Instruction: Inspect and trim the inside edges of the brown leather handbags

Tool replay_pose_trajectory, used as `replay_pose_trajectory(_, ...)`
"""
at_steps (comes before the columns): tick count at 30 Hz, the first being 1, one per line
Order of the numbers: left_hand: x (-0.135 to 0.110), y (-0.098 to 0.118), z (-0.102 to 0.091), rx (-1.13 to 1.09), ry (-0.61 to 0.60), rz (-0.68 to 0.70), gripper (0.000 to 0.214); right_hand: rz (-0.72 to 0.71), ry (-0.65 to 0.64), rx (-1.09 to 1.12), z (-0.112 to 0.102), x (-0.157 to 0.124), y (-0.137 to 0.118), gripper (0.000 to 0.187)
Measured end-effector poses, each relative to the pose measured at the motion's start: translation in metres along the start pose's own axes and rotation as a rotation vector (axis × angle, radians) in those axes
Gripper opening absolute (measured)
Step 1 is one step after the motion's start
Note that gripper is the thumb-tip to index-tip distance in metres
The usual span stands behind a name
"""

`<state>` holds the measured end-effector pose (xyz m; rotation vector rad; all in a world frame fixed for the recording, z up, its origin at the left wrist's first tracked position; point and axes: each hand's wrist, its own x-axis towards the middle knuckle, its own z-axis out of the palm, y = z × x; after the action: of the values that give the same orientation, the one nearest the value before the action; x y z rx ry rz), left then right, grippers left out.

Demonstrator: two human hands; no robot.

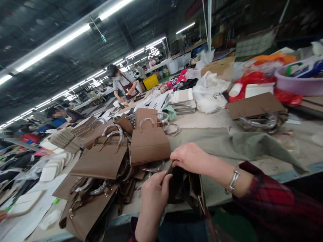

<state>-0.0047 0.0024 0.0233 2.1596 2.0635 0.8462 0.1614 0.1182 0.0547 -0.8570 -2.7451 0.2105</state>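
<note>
Between my hands hangs a brown handbag, its mouth facing me and its dark inside showing, at the table's front edge. My left hand pinches the near part of its rim between thumb and fingers. Further along the same rim, my right hand grips with curled fingers. A bracelet sits on my right wrist. Just beyond my hands stands another brown handbag with a plastic-wrapped handle. To the left, a heap of similar brown handbags lies in a jumble. The bag's lower part is blurred and dark.
A grey-green cloth spreads over the table under my right arm. Behind it are a stack of pale panels, a white plastic bag and a purple basin. Another brown bag lies right. A co-worker stands across the table.
</note>
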Motion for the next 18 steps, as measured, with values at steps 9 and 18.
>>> replay_pose_trajectory(9, 0.001, 0.003, 0.007, 0.114, 0.002, -0.038, 0.029, -0.024, 0.015, 0.020, -0.001, -0.007, 0.003, 0.008)
replay_pose_trajectory(18, 0.003, 0.020, -0.009, 0.228, -0.093, -0.050, 0.024, -0.030, 0.080, -0.056, 0.011, -0.013, 0.008, 0.013)
